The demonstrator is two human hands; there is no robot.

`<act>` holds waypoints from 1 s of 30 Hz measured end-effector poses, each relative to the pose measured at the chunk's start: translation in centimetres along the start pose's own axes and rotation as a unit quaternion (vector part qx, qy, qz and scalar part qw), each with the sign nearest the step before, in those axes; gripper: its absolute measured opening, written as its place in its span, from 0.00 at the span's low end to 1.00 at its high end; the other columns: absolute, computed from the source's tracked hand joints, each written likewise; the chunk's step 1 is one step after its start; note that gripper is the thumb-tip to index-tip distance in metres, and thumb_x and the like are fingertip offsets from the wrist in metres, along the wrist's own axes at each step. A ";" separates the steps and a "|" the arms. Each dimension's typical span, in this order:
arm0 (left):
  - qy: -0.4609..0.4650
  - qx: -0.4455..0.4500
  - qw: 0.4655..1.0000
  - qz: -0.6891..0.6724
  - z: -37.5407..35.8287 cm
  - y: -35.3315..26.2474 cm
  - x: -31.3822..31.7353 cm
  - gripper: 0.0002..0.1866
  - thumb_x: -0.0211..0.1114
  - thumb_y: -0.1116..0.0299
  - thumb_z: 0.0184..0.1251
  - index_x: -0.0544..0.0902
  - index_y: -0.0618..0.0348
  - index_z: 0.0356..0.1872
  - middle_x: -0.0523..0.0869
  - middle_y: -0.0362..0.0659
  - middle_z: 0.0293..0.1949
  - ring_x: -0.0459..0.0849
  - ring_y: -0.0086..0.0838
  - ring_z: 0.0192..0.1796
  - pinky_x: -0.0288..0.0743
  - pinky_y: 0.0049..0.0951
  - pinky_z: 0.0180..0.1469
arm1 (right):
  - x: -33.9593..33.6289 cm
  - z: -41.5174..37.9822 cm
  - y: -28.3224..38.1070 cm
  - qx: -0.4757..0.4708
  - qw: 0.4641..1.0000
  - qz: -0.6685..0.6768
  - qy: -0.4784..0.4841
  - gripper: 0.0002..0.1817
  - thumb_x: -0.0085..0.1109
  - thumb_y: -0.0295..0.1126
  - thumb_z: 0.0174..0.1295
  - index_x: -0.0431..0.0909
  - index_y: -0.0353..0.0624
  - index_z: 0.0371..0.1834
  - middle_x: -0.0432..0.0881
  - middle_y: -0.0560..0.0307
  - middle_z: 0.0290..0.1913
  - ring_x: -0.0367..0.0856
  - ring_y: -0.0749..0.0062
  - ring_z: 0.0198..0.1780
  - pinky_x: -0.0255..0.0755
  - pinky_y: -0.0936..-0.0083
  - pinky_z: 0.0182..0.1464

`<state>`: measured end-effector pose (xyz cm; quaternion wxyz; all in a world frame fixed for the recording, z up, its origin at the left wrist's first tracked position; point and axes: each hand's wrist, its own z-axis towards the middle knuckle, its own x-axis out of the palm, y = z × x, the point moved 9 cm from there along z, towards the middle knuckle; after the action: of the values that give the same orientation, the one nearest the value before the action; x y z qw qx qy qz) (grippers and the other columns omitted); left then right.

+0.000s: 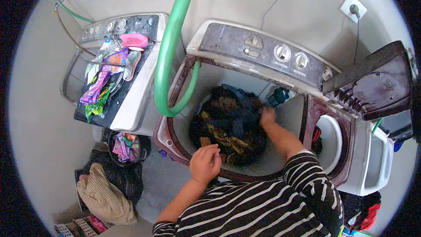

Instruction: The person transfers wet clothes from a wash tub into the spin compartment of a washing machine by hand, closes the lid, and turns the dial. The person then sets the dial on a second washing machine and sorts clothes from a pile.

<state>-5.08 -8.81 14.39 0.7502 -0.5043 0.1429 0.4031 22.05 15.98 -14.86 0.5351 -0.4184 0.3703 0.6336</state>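
Note:
Dark wet-looking clothes [239,114] lie heaped in the wash tub [285,134] of a twin-tub washing machine, with a yellowish patterned cloth [221,136] among them. At the right side of the heap, my right hand [268,117] reaches down into the tub. Its fingers are blurred against the dark fabric. Over the tub's front rim is my left hand [205,163], its fingers curled together with no object showing in them. A green hose [169,66] hangs into the tub's left side. Beyond my right hand sits a dark teal fitting [278,97] on the tub wall.
The spin tub [335,145] stands open at right under a raised dark lid [377,83]. Left, a second washing machine [136,101] carries wrappers [112,63] and a pink dish [134,40]. Below it are a bucket of wrappers [127,147] and striped cloth [105,195].

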 end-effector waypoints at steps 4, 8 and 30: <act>0.006 0.003 1.000 0.020 -0.1 -0.1 0.1 0.09 0.60 0.77 0.44 0.78 0.55 0.30 0.83 0.38 0.36 0.80 0.31 0.35 0.72 0.25 0.38 | 0.1 -3.5 7.3 -0.024 0.912 0.260 0.317 0.12 0.56 0.35 0.44 0.72 0.39 0.29 0.76 0.46 0.27 0.74 0.53 0.28 0.70 0.64 0.32; -0.004 -0.002 1.000 0.008 -0.1 0.0 0.1 0.09 0.60 0.77 0.44 0.78 0.55 0.30 0.84 0.38 0.36 0.80 0.30 0.34 0.72 0.25 0.38 | -0.7 -7.1 13.1 -0.018 0.904 0.289 0.316 0.29 0.59 0.43 0.44 0.70 0.36 0.48 0.76 0.44 0.45 0.76 0.46 0.44 0.71 0.61 0.46; 0.013 0.013 1.000 0.007 0.8 -0.9 -0.2 0.09 0.60 0.77 0.44 0.78 0.55 0.30 0.83 0.38 0.34 0.80 0.30 0.33 0.72 0.24 0.37 | -0.3 -2.9 8.2 0.049 0.934 0.204 0.289 0.22 0.58 0.42 0.44 0.73 0.43 0.42 0.79 0.43 0.35 0.76 0.46 0.35 0.71 0.62 0.39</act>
<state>-4.67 -8.40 15.46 0.7519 -0.4990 0.1614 0.3995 14.40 11.92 -15.53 0.2838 -0.4724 0.6171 0.5616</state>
